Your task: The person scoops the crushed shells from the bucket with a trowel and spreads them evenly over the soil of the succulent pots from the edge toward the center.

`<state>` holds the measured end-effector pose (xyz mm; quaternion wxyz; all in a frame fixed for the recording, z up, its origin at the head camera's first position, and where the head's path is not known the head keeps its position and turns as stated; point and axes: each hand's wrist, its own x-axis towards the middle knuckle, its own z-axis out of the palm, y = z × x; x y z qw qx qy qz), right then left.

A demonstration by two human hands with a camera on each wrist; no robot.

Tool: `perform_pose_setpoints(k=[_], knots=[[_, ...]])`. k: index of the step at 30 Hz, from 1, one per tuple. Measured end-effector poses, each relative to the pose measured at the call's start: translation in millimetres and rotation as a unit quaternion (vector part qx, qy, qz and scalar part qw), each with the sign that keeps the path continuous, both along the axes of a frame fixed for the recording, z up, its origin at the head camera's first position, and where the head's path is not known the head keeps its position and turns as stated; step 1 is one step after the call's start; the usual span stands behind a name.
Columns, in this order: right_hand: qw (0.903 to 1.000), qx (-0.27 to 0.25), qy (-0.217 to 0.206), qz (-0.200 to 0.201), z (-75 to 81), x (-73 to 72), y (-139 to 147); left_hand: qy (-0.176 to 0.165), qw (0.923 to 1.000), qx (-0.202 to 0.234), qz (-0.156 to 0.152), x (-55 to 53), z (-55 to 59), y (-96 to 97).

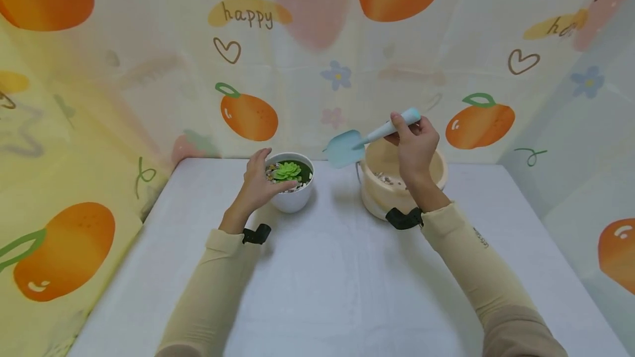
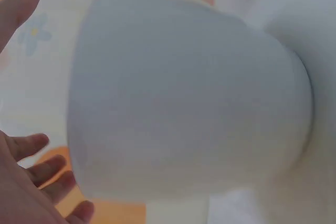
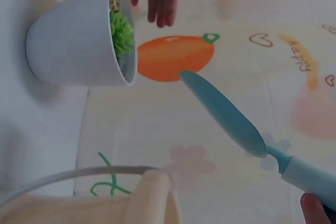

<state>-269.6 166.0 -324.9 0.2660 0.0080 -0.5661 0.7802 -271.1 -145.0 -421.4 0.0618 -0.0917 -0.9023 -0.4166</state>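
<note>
In the head view my right hand (image 1: 416, 145) grips the handle of a light-blue trowel (image 1: 345, 149), its blade pointing left. The trowel is above and left of a cream bucket (image 1: 375, 186) that holds some small pebbles (image 1: 389, 179). My left hand (image 1: 258, 180) spreads its thumb and fingers over the left side of a white pot (image 1: 292, 201). A green succulent (image 1: 288, 171) sits in that pot among pebbles and dark filling. In the left wrist view the white pot (image 2: 184, 98) fills the middle, with the left fingers (image 2: 50, 169) beside its rim.
Both containers stand near the back edge of a white-covered table (image 1: 317, 285). Behind it hangs a fruit-printed cloth (image 1: 317, 98), which also covers the sides. The bucket has a grey handle (image 3: 79, 173) along its near side in the right wrist view.
</note>
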Motion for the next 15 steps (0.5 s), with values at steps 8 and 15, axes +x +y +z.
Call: perform_pose_setpoints(k=[8,15], knots=[[0.9999,-0.012,0.001,-0.008,6.7,5.9,18.2,0.022,0.9979,0.036,-0.049,-0.3,14.4,23.4],[0.9995,-0.022,0.012,-0.021,11.9,7.6,34.4,-0.007,0.9941,0.037,-0.102,2.0,19.5,40.1]])
